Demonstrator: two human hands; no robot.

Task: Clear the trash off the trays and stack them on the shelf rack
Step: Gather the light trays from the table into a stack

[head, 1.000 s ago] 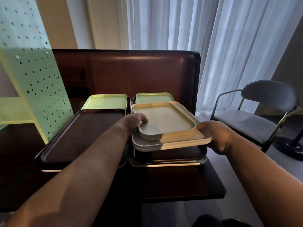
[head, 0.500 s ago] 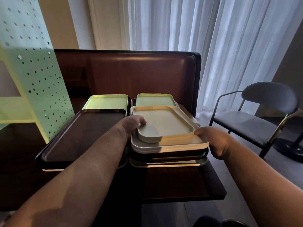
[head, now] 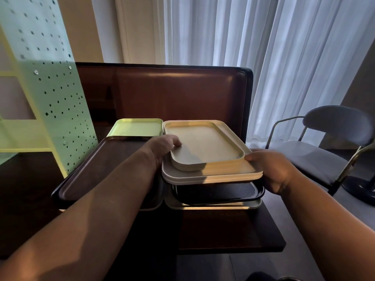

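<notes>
Dark glossy surface (head: 229, 230) before white curtains (head: 263, 57). Left hand (head: 164, 146) and right hand (head: 272, 171), grip closed on smooth, round-cornered beige trays (head: 205, 157), black tray (head: 217, 192) beneath.

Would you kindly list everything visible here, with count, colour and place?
cream trays: several, small on larger, held stack, centre
black tray: one, under the cream stack
pale tray: one, bottom, on the table
brown tray: one, left of the stack
green tray: one, behind the brown tray
table: one, dark
bench back: one, reddish-brown, behind
perforated panel: one, mint green, left
chair: one, grey, right
curtain: white, background
left hand: grip on stack's left edge
right hand: grip on stack's right edge
</notes>
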